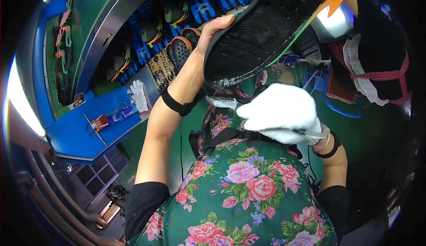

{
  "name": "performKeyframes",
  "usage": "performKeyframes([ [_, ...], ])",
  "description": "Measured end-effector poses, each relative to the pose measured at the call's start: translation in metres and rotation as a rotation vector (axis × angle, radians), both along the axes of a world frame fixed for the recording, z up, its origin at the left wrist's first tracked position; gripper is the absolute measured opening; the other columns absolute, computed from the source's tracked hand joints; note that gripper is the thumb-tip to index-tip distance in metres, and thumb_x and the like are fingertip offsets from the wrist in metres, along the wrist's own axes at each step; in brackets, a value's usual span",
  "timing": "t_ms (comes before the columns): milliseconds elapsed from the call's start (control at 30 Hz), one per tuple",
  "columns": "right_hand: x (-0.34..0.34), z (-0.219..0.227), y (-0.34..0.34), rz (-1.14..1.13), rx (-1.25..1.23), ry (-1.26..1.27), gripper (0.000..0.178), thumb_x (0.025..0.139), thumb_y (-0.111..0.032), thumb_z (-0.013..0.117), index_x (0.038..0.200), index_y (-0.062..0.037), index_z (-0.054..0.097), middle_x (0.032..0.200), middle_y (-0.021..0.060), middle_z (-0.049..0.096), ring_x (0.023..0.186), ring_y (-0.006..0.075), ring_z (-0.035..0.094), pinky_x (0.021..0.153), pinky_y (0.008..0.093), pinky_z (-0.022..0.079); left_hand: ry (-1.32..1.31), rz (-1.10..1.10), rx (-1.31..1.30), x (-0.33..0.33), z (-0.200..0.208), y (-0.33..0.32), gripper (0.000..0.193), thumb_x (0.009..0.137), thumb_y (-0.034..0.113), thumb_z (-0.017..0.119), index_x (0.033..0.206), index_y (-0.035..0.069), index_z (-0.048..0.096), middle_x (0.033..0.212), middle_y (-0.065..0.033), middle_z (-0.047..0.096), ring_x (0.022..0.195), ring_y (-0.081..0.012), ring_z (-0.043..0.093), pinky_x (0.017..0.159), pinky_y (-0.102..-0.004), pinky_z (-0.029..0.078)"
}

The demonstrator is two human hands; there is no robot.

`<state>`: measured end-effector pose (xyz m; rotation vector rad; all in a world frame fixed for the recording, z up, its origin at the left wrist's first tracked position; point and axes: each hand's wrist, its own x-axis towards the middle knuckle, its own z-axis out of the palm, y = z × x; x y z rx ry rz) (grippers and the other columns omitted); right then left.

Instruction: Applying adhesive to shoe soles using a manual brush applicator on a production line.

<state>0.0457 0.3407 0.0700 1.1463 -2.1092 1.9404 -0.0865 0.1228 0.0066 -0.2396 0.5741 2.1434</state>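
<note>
My left hand (pixel 214 32) is bare and grips the edge of a large black clog (pixel 262 35), thumb along its rim. The clog is held up close, with a thin green line and an orange part along its right side; whitish scuffs or strands show at its lower edge. Just below it, my right hand (pixel 282 113) wears a thick white glove. Its fingers are closed around a slim tool (pixel 223 103) wrapped in clear plastic, which points left beneath the clog. The tool's exact kind is not clear, and its tip is dark.
Behind the left arm, a machine with blue fixtures carries several clogs (pixel 179 50) with orange trim. A blue table (pixel 93 132) at left holds a white glove (pixel 138 96) and a blue bottle (pixel 124 113). A blue-framed stool (pixel 341 108) stands right, near a person in red checks.
</note>
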Motion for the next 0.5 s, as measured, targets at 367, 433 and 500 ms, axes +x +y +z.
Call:
performKeyframes([
  [367,-0.016,0.010,0.010,-0.377,0.001,-0.336,0.011,0.080,0.006,0.079,0.090,0.0001,0.077,0.099,0.0165,0.079,0.091,0.0250,0.077,0.084,0.0350,0.059,-0.431,0.147,0.368,0.033,-0.004,0.014,0.086,0.099,0.062,0.050,0.158,0.000,0.042,0.155,-0.0273,0.050,0.133,-0.0471,0.059,0.113,-0.0632,0.047],
  [433,-0.044,0.008,0.028,-0.416,0.111,-0.070,0.019,0.081,0.005,0.081,0.098,-0.0015,0.080,0.104,0.0150,0.080,0.088,0.0218,0.076,0.081,0.0320,0.059,-0.323,0.113,0.371,0.052,-0.011,0.021,0.084,0.100,0.062,0.049,0.159,0.003,0.041,0.152,-0.0282,0.053,0.132,-0.0482,0.059,0.112,-0.0618,0.048],
  [500,-0.069,0.011,0.040,-0.613,0.231,0.209,0.021,0.082,0.006,0.080,0.101,-0.0015,0.080,0.104,0.0144,0.080,0.086,0.0226,0.075,0.079,0.0322,0.059,-0.175,-0.006,0.412,0.066,-0.021,0.017,0.083,0.101,0.061,0.048,0.159,0.004,0.041,0.151,-0.0281,0.054,0.130,-0.0489,0.060,0.111,-0.0614,0.049],
])
